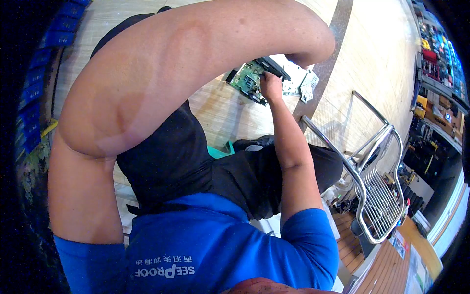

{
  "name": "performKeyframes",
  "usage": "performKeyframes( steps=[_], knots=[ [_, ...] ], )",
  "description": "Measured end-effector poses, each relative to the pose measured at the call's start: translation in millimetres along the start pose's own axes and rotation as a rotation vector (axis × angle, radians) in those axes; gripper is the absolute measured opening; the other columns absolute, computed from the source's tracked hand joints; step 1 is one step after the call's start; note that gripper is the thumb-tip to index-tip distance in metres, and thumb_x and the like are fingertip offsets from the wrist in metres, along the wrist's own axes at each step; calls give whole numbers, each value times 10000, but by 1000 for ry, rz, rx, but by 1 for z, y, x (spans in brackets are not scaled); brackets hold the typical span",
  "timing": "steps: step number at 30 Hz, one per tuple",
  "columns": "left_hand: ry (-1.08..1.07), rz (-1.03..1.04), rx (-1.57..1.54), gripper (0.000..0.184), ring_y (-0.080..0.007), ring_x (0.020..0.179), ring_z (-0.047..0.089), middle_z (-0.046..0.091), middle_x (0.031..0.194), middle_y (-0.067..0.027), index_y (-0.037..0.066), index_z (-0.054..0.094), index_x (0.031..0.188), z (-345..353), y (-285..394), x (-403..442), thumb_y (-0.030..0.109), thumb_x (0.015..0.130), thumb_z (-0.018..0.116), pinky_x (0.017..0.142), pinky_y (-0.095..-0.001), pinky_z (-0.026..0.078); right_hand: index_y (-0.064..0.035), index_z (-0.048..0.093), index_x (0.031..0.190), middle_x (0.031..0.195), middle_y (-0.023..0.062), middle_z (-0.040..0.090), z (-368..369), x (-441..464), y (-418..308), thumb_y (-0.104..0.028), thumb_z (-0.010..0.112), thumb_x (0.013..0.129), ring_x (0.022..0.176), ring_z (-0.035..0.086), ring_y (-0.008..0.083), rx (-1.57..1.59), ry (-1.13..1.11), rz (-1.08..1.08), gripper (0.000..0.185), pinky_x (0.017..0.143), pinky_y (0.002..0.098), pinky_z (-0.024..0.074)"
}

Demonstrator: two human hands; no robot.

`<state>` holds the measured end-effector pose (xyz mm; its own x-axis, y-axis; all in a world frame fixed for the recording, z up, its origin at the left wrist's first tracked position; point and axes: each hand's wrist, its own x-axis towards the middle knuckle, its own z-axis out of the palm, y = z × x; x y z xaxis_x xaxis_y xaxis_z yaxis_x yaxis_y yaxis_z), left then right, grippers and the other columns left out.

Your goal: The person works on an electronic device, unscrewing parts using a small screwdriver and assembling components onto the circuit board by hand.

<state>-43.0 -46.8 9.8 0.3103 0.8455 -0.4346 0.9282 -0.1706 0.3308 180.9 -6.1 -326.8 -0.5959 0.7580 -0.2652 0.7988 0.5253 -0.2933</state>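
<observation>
My right hand (271, 87) reaches down to a green circuit board (249, 78) on the floor, its fingers curled in at the board's right side. What lies between those fingers is too small to make out. A long black part (275, 66) runs along the board's upper right edge, just beyond my fingertips. Across the top of the view my left forearm (196, 54) passes close to the camera. My left hand (313, 44) is bent at the end of it, above and right of the board. Its fingers are hidden.
White pieces (306, 84) lie right of the board, by a dark floor strip (327, 63). A metal-tube chair (377, 191) is on the right. Packed shelves (435, 88) stand beyond it. Blue bins (32, 103) line the left. Something green (221, 150) lies near my legs.
</observation>
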Motion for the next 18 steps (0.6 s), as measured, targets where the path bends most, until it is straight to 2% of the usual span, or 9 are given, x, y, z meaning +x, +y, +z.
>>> performKeyframes(
  steps=[10,18],
  knots=[
    [-27,-45,11,277,-304,865,681,709,946,-147,62,754,920,-4,5,-1,103,646,759,733,-423,538,-43,678,917,872,247,653,0,-1,1,-208,544,863,848,632,427,-19,-7,-7,219,781,512,496],
    [25,-2,-24,255,-300,871,681,709,943,-147,59,753,913,2,-1,-1,99,662,740,728,-412,537,-35,679,927,878,249,653,1,-1,1,-189,543,860,849,634,422,-11,8,-30,216,785,503,499]
  ],
)
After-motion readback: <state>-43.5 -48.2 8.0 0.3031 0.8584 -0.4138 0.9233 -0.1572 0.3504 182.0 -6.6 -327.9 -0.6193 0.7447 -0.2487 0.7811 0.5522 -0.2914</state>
